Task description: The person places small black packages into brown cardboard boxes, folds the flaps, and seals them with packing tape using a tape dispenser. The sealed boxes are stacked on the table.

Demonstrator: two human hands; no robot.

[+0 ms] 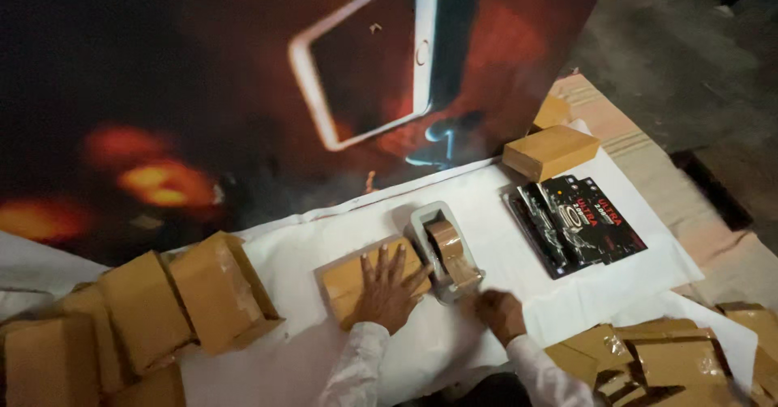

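Left hand [387,291] partly hides the cardboard box [350,281].

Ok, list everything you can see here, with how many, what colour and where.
Flat box: one, brown cardboard, centre of the white sheet, under the left hand.
Tape dispenser: one, grey with brown tape, just right of the flat box.
Dark packets: a fanned stack, black with red print, right of the dispenser; count unclear.
Closed boxes: two, brown, at the far right edge by the poster.
Box pile: several, brown, lower left.
Folded cartons: several, brown and shiny, lower right.
White sheet: one, covering the work surface.
Poster: one, dark with red glows and a phone picture, behind.
Left hand: flat on the box, fingers spread.
Right hand: at the dispenser's near end.
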